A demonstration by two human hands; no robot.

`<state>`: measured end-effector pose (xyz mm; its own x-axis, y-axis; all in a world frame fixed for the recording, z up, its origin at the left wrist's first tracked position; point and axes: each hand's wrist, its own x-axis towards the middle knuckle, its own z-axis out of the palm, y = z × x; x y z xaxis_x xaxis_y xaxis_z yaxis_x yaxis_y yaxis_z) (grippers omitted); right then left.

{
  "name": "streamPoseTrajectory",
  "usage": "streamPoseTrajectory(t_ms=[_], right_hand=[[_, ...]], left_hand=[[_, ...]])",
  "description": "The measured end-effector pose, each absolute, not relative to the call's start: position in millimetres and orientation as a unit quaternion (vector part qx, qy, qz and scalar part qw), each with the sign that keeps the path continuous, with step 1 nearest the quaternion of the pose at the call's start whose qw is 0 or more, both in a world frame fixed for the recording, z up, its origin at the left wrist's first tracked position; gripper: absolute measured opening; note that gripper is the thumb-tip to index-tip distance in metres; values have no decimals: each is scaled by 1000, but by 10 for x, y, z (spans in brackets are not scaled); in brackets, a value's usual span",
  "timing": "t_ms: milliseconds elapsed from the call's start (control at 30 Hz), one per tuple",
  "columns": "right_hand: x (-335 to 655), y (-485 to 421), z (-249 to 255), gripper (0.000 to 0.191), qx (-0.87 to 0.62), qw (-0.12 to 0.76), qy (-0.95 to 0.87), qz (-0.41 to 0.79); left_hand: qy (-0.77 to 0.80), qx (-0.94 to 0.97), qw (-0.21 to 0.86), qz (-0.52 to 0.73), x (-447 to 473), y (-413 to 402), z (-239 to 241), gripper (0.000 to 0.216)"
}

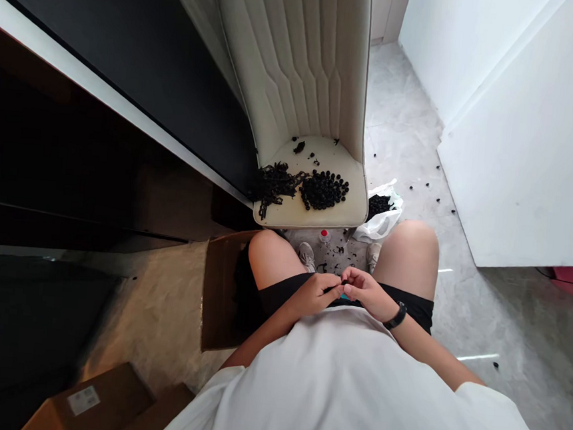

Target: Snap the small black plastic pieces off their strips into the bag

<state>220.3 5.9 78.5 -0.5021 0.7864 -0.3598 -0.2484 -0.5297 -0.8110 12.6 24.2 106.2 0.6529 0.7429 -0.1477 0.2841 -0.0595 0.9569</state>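
Over my lap, my left hand (pixel 317 294) and my right hand (pixel 366 293) meet with fingertips pinched together. Between them is a small black piece (pixel 345 282), mostly covered by the fingers. In front of me, a pale padded chair (pixel 311 216) carries a pile of small round black pieces (pixel 325 190) on its seat. Left of that pile lies a tangle of black stringy parts (pixel 275 182). A few loose black bits (pixel 299 147) are scattered near the backrest.
A white plastic bag (pixel 384 225) holding black pieces stands on the floor right of the chair. An open cardboard box (pixel 219 296) is beside my left leg. Closed cartons (pixel 99 403) sit lower left. Black bits dot the floor (pixel 408 139). A white panel (pixel 533 149) rises at right.
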Motion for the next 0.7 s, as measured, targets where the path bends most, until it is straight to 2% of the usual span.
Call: streamPoseTrajectory(t_ms=[367, 700], right_hand=[[2188, -23, 698, 64, -348, 336, -372, 792], [2321, -83, 774, 62, -288, 258, -454, 803]], left_hand=[[335, 750, 554, 133, 19, 264, 1138, 47], [246, 747, 609, 104, -57, 321, 1115, 59]])
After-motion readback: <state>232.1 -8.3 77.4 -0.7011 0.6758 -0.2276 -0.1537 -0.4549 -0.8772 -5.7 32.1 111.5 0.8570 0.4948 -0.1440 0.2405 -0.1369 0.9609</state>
